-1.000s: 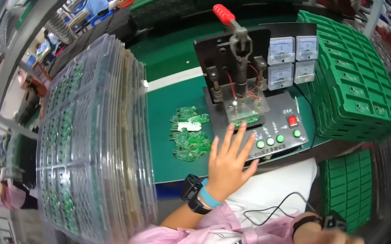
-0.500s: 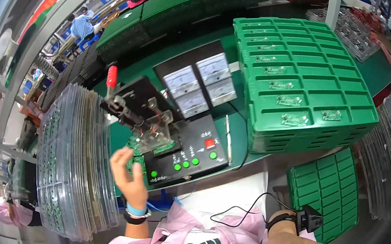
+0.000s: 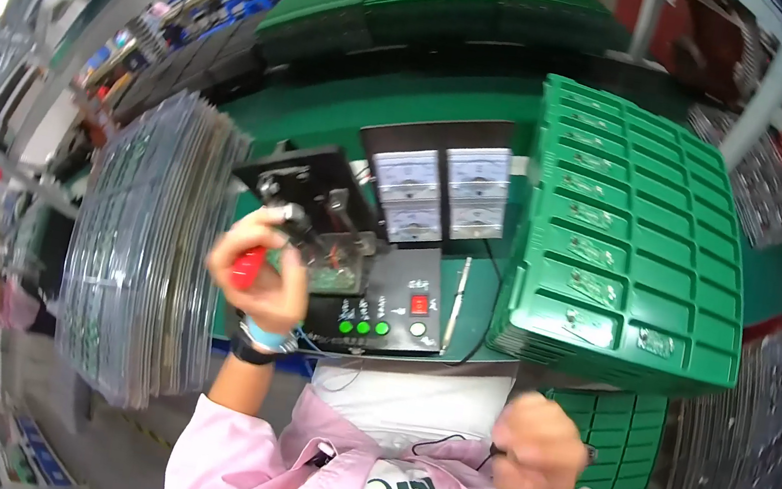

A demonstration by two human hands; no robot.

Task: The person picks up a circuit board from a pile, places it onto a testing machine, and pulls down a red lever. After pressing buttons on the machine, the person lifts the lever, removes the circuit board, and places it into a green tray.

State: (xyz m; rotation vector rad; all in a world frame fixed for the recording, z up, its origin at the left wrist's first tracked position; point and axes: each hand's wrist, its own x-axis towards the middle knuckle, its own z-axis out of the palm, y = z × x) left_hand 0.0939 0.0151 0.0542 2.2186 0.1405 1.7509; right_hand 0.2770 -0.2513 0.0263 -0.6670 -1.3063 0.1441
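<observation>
My left hand (image 3: 266,271) is closed around the red handle (image 3: 247,268) of a toggle clamp on a black test fixture (image 3: 300,175). The handle points down toward me. Beneath the fixture's clear plate lies a green circuit board (image 3: 337,282), partly covered by the hand and the clamp. Right of it, the black control box (image 3: 406,282) carries a red switch (image 3: 418,305) and a row of round buttons, the rightmost looking white. My right hand (image 3: 539,449) hovers in front of my body, apart from the bench; motion blurs its fingers.
Analog meters (image 3: 408,174) stand behind the box, with a pen-like tool (image 3: 456,305) at its right. Green trays (image 3: 677,292) holding small boards are stacked on the right. Clear plastic trays (image 3: 143,248) are piled at the left. Another green tray (image 3: 626,432) sits lower right.
My left hand has gone up onto the red handle, which has swung from upright to down. My right hand has moved up and left. The rightmost button has turned from green to white.
</observation>
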